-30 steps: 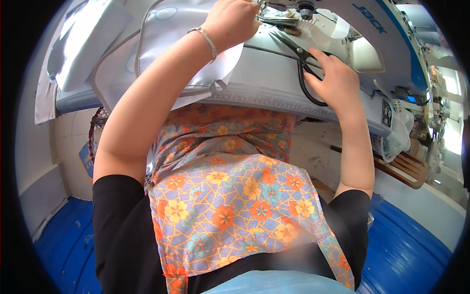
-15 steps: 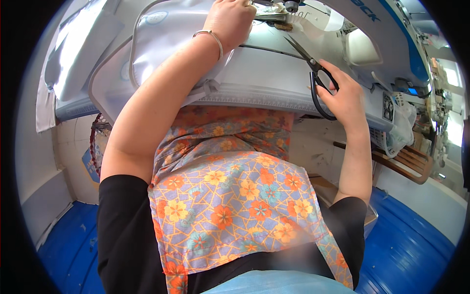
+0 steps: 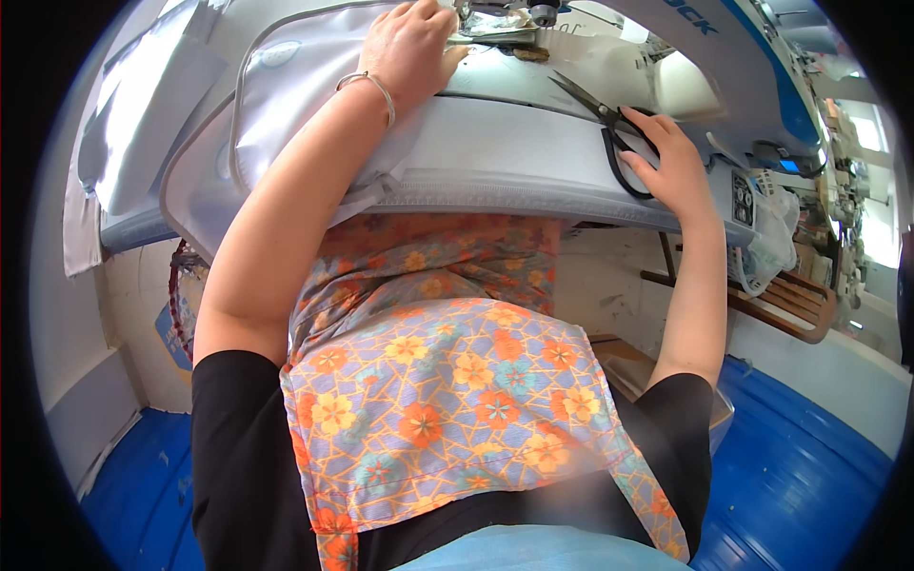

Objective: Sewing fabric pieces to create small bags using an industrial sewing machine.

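Observation:
My left hand (image 3: 407,55) rests on a glossy white sheet (image 3: 295,100) with grey-bound edges, left of the sewing machine's needle area (image 3: 543,13). Its thumb sticks out to the right, apart from the bent fingers, whose tips lie near the top edge of the view. Black-handled scissors (image 3: 607,116) lie over the white machine bed (image 3: 514,138), their blades a little apart and pointing up-left toward the needle. Around the scissors' handle loops are the fingers and thumb of my right hand (image 3: 674,164).
The machine's white and blue arm (image 3: 752,81) curves along the upper right. A ruler strip (image 3: 495,195) runs along the bed's front edge. Right of the bed hangs a white basket (image 3: 752,271) with a plastic bag, near a brown slatted wooden piece (image 3: 795,305). More white sheets (image 3: 152,105) lie far left.
My left hand has shifted left, away from the needle, and its thumb has spread out. The scissors have turned slightly and lie flatter in my right hand. The whole view has shifted a little.

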A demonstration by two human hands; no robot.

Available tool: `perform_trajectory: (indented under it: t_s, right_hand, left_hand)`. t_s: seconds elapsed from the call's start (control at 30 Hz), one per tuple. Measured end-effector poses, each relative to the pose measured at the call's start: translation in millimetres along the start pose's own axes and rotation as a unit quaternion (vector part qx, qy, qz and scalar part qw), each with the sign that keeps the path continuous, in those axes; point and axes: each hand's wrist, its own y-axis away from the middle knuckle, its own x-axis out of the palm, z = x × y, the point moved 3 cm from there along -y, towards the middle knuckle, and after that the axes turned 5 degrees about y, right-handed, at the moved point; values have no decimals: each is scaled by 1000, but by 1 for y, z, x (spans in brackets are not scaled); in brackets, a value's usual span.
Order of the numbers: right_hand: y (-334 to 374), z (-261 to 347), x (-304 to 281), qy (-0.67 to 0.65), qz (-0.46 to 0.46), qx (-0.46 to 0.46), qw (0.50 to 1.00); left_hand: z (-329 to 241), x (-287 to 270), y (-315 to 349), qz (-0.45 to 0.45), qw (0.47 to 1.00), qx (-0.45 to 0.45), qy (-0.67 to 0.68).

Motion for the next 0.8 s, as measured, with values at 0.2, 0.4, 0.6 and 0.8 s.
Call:
perform_trajectory:
  t_s: [0.2,0.4,0.6,0.8]
  right_hand:
    - [-73,36,0,-23,-170,-91,981]
    - [-110,20,15,54,-143,-53,987]
    - [-110,53,5,119,-358,-147,914]
    - [-127,41,15,204,-354,-84,909]
  left_hand:
    - [19,20,-2,20,998,41,-54]
    - [19,24,-4,-16,994,67,-83]
    - [20,22,-6,2,997,74,-22]
    - [23,25,-4,-29,997,65,-14]
